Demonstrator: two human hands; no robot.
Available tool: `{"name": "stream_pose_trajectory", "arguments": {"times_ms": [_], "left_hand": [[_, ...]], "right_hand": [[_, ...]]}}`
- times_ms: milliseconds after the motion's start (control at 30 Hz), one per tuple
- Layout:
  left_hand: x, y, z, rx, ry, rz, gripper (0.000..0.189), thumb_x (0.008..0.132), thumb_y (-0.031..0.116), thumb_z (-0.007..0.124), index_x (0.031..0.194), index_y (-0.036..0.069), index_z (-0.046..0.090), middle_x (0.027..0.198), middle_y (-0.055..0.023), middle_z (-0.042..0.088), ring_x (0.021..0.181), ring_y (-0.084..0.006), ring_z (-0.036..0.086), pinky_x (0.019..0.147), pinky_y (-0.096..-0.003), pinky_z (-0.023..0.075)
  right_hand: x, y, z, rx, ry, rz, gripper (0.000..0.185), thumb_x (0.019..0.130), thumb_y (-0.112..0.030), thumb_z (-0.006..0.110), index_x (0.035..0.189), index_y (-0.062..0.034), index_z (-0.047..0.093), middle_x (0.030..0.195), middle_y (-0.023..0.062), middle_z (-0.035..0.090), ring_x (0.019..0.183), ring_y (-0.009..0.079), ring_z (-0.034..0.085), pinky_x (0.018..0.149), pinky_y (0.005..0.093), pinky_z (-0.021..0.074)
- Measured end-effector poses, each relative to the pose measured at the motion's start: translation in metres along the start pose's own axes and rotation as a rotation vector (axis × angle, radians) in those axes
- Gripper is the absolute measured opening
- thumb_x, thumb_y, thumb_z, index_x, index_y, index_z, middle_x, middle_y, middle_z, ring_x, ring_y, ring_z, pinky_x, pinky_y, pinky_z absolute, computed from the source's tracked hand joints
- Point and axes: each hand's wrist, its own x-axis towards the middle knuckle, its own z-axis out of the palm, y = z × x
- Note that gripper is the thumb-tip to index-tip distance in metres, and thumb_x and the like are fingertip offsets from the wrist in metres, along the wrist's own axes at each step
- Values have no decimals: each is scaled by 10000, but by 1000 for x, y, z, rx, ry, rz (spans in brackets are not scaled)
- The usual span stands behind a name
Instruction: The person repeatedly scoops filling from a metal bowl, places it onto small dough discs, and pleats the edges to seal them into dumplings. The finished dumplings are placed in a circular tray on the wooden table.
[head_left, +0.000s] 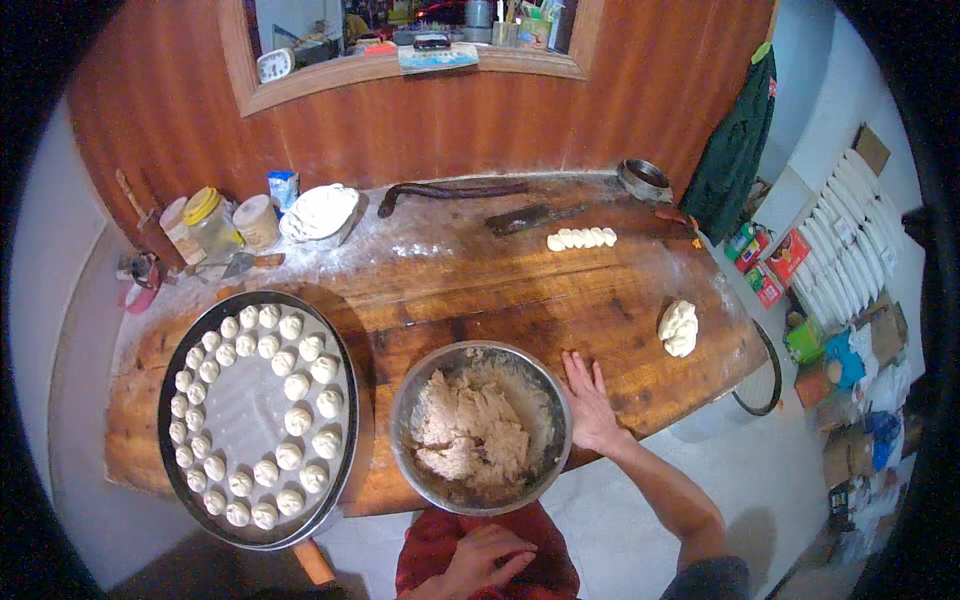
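Observation:
My right hand (589, 405) lies with spread fingers on the wooden table, against the right side of a steel bowl (556, 465). Pinkish minced filling (472, 427) is heaped in that bowl. Below the bowl, my left hand (491, 555) rests before the red apron (551, 540), fingers loosely bent, holding nothing visible. A round pan (247, 420) at the left bears rings of small pleated buns (298, 421). A row of dough pieces (581, 238) lies toward the back, and a lump of dough (679, 328) sits near the right edge.
Along the back stand lidded jars (256, 223), a bowl of flour (321, 214), a dark curved strip (450, 191), a dark flat blade-like tool (517, 219) and a round metal tin (643, 178). A scraper (240, 264) lies at the left. Packages (847, 232) are stacked beyond the table's right end.

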Motion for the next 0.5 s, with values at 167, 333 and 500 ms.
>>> {"name": "stream_pose_trajectory", "arguments": {"times_ms": [167, 333, 500], "left_hand": [[0, 15, 0, -56, -21, -49, 104, 900, 176, 722, 952, 92, 755, 966, -99, 734, 949, -291, 687, 852, -419, 532], [2, 25, 16, -68, 102, 139, 114, 857, 178, 757, 935, 96, 761, 867, -69, 733, 817, -264, 692, 755, -405, 539], [-16, 20, 25, -129, 109, 15, 104, 853, 145, 752, 932, 77, 755, 875, -76, 729, 837, -270, 688, 750, -388, 531]], "right_hand": [[0, 3, 13, -33, 86, 16, 648, 954, -414, 525, 1487, -50, 464, 1632, 258, 228, 1540, 397, 159, 1226, 607, 69], [-16, 21, 21, 857, 287, 148, 453, 1076, -241, 341, 1406, 1, 535, 1533, 191, 465, 1462, 339, 380, 1229, 441, 246], [-70, 20, 11, 265, 391, 197, 286, 924, -120, 644, 1187, -7, 647, 1298, 206, 618, 1233, 395, 568, 1048, 428, 459]]}}
